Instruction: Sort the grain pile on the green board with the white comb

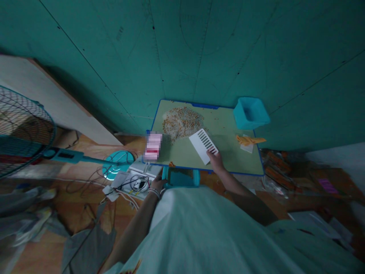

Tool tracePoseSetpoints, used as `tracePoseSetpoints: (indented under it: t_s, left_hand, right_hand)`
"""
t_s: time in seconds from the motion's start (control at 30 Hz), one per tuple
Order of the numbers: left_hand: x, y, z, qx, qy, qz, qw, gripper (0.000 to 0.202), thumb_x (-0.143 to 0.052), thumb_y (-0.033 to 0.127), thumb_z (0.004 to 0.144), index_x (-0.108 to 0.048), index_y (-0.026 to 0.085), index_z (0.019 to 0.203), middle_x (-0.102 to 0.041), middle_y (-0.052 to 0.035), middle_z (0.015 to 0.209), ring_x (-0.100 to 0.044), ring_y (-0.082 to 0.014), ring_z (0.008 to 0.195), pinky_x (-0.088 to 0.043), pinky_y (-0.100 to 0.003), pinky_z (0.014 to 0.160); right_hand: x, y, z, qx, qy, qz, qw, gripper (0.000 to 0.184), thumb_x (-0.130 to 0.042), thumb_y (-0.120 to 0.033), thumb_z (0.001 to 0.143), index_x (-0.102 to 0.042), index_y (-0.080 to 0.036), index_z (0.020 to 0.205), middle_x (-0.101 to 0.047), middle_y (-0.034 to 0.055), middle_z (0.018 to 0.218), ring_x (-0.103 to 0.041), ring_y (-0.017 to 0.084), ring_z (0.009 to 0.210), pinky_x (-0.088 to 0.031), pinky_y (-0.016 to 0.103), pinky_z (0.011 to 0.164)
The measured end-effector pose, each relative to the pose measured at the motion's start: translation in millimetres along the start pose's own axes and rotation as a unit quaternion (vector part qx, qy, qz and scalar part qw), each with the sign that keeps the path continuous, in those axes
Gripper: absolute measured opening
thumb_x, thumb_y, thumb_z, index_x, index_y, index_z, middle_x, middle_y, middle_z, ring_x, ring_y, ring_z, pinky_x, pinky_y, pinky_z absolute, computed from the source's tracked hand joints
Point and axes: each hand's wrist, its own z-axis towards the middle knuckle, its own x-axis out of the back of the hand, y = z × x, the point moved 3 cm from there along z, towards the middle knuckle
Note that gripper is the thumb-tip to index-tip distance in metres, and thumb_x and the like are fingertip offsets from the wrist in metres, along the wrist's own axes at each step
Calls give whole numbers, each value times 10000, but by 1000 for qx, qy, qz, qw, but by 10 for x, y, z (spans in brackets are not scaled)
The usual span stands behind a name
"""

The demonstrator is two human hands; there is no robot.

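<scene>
My right hand [215, 159] grips a white slotted card [199, 146] by its lower right corner, just above the tabletop. Dark slots run in a row along the card. Up and to the left of it lies a spread pile of orange-brown kernels mixed with whitish grains [182, 121]. My left hand [157, 184] is closed on the left side of a teal plastic bin [196, 178], held below the table's front edge against my body. Most of its fingers are hidden by the dim light and the bin.
The pale green table [228, 158] has a blue rim. On it stand a second teal bin [251, 121], an orange cloth-like item [249, 140] and a blurred-out pink box [153, 146]. A fan [25, 133], cables [139, 184] and a green wall [171, 49] surround it.
</scene>
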Motion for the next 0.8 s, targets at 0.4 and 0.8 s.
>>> tracePoseSetpoints:
  t_s: [0.4,0.8]
  left_hand:
    - [31,16,17,12,9,30,999,188,-648,76,470,-611,181,621,-596,9,489,-616,-194,604,-470,-262,556]
    - [40,-88,103,-7,5,3,1000,152,-607,94,449,-559,171,571,-577,25,465,-531,-121,449,-436,-232,480]
  right_hand:
    - [169,-67,121,23,35,29,999,228,-557,-391,620,-503,-199,731,-552,-9,680,-494,164,660,-402,300,666]
    - [73,-240,374,35,81,-5,996,192,-534,-325,612,-492,-197,749,-561,-5,702,-496,160,668,-397,298,680]
